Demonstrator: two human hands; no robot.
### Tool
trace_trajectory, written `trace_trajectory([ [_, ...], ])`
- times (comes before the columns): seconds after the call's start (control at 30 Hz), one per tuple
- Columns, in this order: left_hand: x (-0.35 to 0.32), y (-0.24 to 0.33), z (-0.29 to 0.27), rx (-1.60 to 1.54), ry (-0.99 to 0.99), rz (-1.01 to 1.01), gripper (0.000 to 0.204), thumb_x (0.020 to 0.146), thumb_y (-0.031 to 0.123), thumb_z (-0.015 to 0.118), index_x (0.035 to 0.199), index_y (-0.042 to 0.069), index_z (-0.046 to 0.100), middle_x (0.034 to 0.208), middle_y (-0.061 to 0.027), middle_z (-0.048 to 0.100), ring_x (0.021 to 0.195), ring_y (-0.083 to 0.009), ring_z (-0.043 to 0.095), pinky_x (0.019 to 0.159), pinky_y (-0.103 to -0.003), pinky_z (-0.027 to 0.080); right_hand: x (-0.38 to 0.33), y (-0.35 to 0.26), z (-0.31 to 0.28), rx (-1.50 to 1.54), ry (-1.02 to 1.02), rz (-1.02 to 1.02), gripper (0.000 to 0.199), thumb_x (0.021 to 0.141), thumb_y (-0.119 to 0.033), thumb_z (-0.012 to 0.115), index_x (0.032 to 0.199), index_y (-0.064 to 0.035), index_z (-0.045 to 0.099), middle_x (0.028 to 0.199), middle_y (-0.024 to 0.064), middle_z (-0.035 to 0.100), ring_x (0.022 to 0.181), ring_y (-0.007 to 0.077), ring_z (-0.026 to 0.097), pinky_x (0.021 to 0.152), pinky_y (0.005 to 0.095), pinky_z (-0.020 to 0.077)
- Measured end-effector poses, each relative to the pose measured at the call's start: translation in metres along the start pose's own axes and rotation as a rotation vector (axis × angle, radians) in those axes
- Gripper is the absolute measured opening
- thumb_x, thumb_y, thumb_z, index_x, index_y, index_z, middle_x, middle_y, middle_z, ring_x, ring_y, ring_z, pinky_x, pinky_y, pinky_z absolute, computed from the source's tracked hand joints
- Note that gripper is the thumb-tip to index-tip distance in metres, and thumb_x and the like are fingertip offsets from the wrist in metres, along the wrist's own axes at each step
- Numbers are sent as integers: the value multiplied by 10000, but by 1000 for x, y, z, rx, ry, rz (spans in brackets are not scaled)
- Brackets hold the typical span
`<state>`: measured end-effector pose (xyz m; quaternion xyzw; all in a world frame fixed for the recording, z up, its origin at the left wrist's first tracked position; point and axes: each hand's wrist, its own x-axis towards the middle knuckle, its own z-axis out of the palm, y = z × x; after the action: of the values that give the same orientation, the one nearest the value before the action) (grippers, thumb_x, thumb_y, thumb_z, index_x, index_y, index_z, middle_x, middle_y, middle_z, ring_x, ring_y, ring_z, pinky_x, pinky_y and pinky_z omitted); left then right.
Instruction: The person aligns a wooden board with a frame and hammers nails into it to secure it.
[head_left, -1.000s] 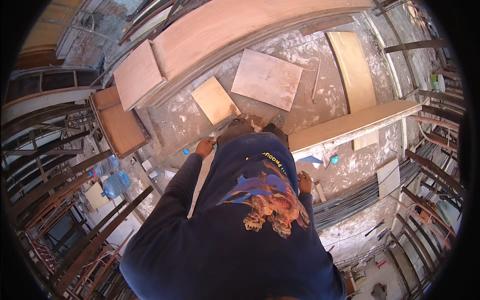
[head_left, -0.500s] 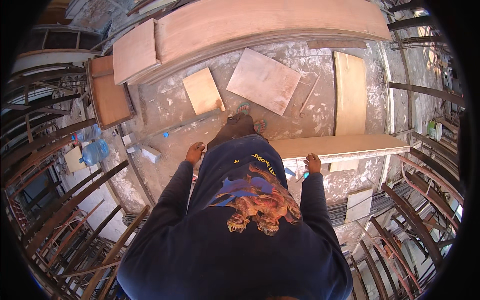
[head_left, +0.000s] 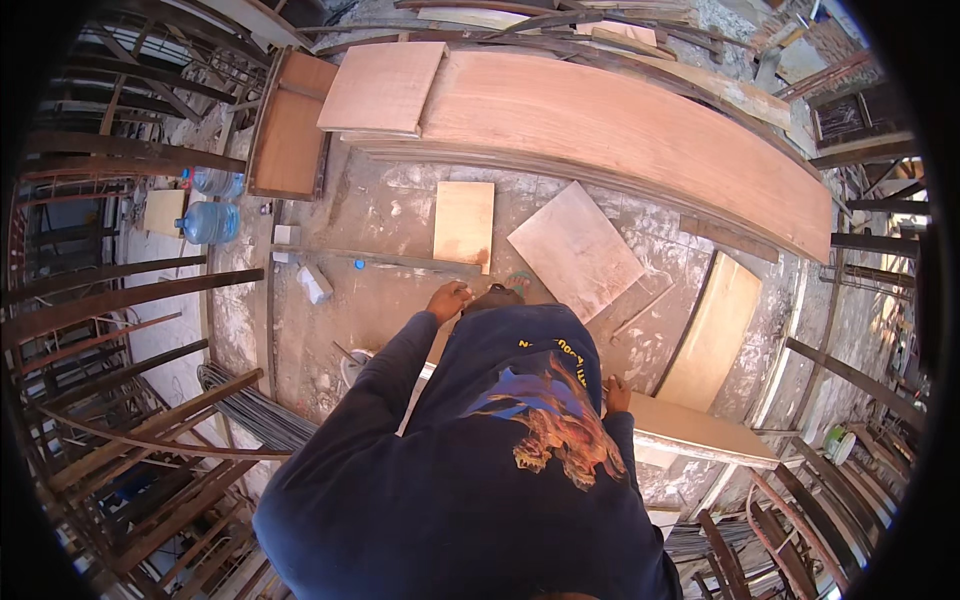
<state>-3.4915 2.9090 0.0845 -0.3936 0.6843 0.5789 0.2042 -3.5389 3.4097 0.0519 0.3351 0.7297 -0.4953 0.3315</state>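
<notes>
My left hand [head_left: 450, 301] hangs in front of my left side, its fingers loosely bent, and I see nothing in it. It is nearest to the short end of a wooden strip [head_left: 400, 262] on the floor. My right hand [head_left: 616, 394] is low by my right hip, partly hidden by my shirt, so its grip does not show clearly. Beside it lies a long, narrow wooden board [head_left: 700, 430], raised like a bench. Ahead on the floor are a small pale board [head_left: 464, 225] with a dark stain and a larger, dusty square panel [head_left: 577, 250].
A long stack of plywood sheets [head_left: 620, 130] spans the far side, with a smaller panel [head_left: 385, 88] on top. Large blue water bottles [head_left: 210, 222] stand at left. A pale plank [head_left: 710, 330] lies at right. Bundled rods [head_left: 265, 410] and timber frames line the sides.
My view and body have turned to the right, so the boards appear rotated and shifted. My right hand has dropped close against my hip, and my left hand sits further forward of my body.
</notes>
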Motion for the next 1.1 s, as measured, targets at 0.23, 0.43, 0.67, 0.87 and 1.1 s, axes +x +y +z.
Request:
trace_trajectory([
  [0.23,3,-12,-27,-201,169,-31,488,931,278,650,1260,-76,587,1086,-220,691,907,-255,698,800,-348,555,12,-25,-10,-147,-43,69,431,976,-337,578,1301,-54,593,1116,124,684,911,245,677,725,360,525],
  [0.43,-11,-58,-31,-296,270,-137,456,924,278,657,1243,-45,613,1055,-193,704,852,-232,701,763,-341,554,54,-93,1,-193,-101,-22,466,978,-348,578,1372,-104,524,1151,118,676,903,240,679,697,362,507],
  [0.67,-34,-116,-8,-300,240,-232,473,942,320,617,1301,13,589,1086,-144,690,850,-226,705,602,-321,525,43,-183,36,-261,-144,-246,476,981,-337,595,1383,-90,527,1195,128,664,983,234,683,744,346,508],
  [0.87,-56,-104,21,-316,284,-258,437,920,336,646,1181,-14,657,948,-155,723,782,-206,696,707,-336,544,52,-168,14,-387,-196,-216,512,959,-348,628,1378,-71,529,1133,110,678,928,219,688,693,332,507],
  [1.1,-74,-93,35,-149,451,-67,462,936,331,640,1227,-27,630,1055,-194,701,883,-237,702,806,-341,546,71,-82,-35,-241,-210,125,325,950,-220,584,1221,-41,588,921,80,650,735,218,667,563,339,491],
])
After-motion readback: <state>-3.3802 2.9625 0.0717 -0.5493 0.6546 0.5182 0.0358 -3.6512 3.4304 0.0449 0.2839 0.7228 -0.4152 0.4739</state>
